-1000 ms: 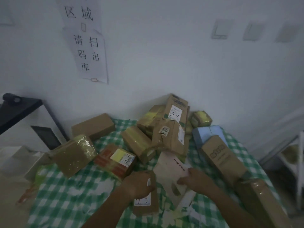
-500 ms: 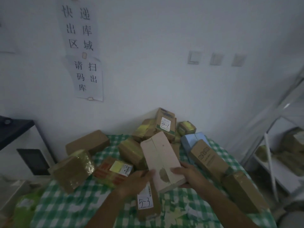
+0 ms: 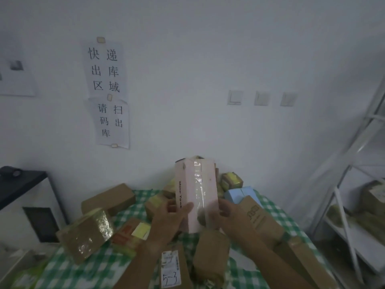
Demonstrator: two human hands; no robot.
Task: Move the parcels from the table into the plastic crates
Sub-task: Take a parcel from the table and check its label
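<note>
a tall pale pink cardboard box (image 3: 195,192) sealed with clear tape was held upright above the green checked tabletop (image 3: 277,207), gripped low on either side by the left hand (image 3: 168,221) and right hand (image 3: 226,214), fingers curled round it, with brown cardboard parcels (image 3: 108,198) scattered beneath.

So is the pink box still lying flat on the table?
No, both hands, left hand and right hand, hold the pink box upright, lifted above the checkered table.
</note>
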